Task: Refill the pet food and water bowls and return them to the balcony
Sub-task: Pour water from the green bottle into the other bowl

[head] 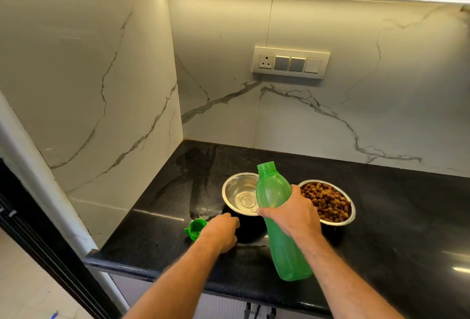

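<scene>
From the head camera, the right hand point(290, 213) grips a green bottle point(278, 219) round its middle, uncapped and tilted, neck over the steel water bowl point(240, 194). That bowl sits on the black surface point(381, 217), beside a bowl of kibble point(328, 203). The left hand point(223, 229) rests near the water bowl, fingers loosely curled, holding nothing; the green cap point(195, 228) lies just beside it. The bottle is likely stiff plastic and fairly heavy; mid-body suits. Filled bowls would slosh, so take them by the rim, level.
</scene>
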